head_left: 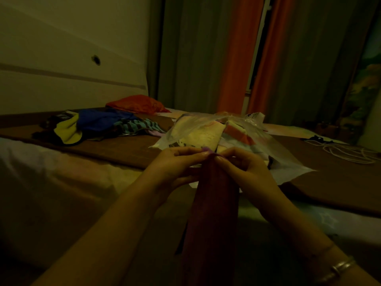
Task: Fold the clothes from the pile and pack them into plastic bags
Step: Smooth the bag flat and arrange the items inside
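A dark purple garment hangs down in front of me, held up by its top edge. My left hand pinches that edge on the left and my right hand pinches it on the right, fingertips almost meeting. Just behind my hands lies a clear plastic bag with folded pale and striped clothes inside. The pile of clothes, blue, yellow, striped and dark pieces, lies on the bed to the far left. The room is dim.
A red cloth lies behind the pile near the wall. White cord is coiled on the bed at the right. A brown sheet covers the bed. Orange curtains hang at the back.
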`<state>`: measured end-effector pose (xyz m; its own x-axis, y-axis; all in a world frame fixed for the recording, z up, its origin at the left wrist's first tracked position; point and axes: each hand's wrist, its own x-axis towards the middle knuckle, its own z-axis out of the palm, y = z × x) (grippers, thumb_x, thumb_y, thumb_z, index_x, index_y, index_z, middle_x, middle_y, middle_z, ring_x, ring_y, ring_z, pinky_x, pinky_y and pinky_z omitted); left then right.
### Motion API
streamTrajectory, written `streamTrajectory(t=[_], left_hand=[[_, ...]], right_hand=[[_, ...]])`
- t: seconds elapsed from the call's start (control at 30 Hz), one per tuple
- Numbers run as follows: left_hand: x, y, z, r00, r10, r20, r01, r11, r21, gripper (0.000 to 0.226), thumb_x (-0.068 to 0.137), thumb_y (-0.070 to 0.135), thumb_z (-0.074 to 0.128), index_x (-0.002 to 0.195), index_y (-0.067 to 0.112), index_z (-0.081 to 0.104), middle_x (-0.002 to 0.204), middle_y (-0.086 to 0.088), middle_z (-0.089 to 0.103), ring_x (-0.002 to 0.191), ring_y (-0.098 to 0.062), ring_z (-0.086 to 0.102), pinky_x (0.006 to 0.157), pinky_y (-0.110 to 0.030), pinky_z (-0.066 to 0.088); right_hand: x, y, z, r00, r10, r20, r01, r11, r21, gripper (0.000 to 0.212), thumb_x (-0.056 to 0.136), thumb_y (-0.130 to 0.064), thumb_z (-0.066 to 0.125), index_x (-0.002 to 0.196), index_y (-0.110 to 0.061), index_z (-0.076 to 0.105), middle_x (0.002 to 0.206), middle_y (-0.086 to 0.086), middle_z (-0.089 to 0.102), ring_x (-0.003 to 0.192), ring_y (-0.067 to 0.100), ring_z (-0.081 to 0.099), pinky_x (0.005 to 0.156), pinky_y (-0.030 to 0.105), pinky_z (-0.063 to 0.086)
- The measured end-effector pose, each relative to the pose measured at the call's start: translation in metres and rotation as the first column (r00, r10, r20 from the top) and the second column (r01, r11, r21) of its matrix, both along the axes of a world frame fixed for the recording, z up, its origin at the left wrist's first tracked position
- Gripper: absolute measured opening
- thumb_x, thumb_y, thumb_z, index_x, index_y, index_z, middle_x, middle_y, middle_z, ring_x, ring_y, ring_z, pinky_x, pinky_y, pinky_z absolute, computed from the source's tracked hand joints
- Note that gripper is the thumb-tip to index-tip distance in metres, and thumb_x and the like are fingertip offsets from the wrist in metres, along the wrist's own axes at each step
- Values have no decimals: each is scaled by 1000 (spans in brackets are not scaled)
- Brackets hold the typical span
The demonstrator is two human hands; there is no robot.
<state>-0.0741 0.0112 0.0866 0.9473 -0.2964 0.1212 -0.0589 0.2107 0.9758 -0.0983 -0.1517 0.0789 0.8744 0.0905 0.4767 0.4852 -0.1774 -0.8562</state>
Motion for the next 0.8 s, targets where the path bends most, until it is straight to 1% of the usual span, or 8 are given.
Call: streamTrajectory(t=[0.17, 0.3, 0.4, 0.5, 0.6, 0.67, 0.7, 0.8], left_hand=[[0, -4, -2, 999, -19, 33, 19, 1000, 0, 15, 86, 16, 65, 99, 10, 71, 101, -8, 73, 87, -19, 71, 79, -28, 57], [2, -5, -2, 997, -41, 60, 43, 999, -20, 11, 87, 20, 64, 91, 12, 70, 99, -9, 71, 91, -21, 70, 83, -30, 56], [0, -7, -4, 988, -40, 147, 43, 999, -17, 7, 86, 16, 65, 90, 13, 70, 90, -4, 73, 84, -15, 71, 74, -23, 58], [0, -9, -6, 974, 39, 223, -37, 999, -10, 8, 88, 8, 62, 92, 11, 67, 88, -4, 72, 79, -10, 70, 67, -19, 56], [4, -5, -4, 964, 104, 244, -112, 994, 17, 10, 92, 12, 57, 89, 18, 65, 89, -2, 70, 81, -13, 68, 66, -24, 51], [6, -1, -2, 966, 134, 220, -142, 990, 23, 12, 95, 16, 54, 86, 21, 59, 93, -5, 69, 84, -18, 66, 72, -33, 49], [6, 2, -1, 966, 141, 215, -152, 988, 35, 12, 96, 17, 52, 86, 21, 57, 94, -7, 69, 83, -18, 65, 72, -32, 49], [9, 9, -3, 966, 146, 215, -162, 985, 56, 14, 98, 14, 49, 86, 19, 54, 87, -5, 66, 69, -11, 63, 56, -20, 49]], right_hand=[[1, 1, 1, 999, -31, 27, 31, 999, 12, 16, 85, -23, 61, 90, -8, 63, 85, 13, 72, 80, 22, 71, 69, 28, 58], [3, 3, 1, 997, -52, 60, 49, 998, 37, 15, 89, -19, 59, 91, -4, 61, 88, 20, 70, 80, 28, 71, 67, 30, 58], [5, 3, 2, 999, -40, 29, 39, 998, 51, 13, 91, -18, 58, 88, -5, 60, 90, 18, 71, 79, 24, 71, 64, 24, 57], [8, 2, 3, 1000, -2, -10, 2, 1000, 23, 17, 90, -20, 58, 88, -3, 60, 87, 15, 71, 75, 19, 69, 64, 22, 54], [14, -2, -2, 999, 14, -44, -19, 990, -137, 39, 88, -35, 56, 88, 3, 62, 84, 21, 67, 76, 23, 64, 72, 31, 49], [17, -7, -11, 990, 41, -134, -79, 953, -292, 36, 87, -41, 53, 85, -8, 68, 74, 4, 67, 71, 11, 62, 69, 24, 47], [18, -11, -16, 978, 51, -200, -123, 924, -362, 31, 90, -38, 53, 90, -12, 69, 77, -4, 68, 73, 8, 64, 70, 22, 48], [20, -23, -34, 926, 24, -376, -242, 802, -545, 18, 95, -26, 52, 106, -23, 65, 103, -5, 69, 93, 5, 66, 83, 21, 52]])
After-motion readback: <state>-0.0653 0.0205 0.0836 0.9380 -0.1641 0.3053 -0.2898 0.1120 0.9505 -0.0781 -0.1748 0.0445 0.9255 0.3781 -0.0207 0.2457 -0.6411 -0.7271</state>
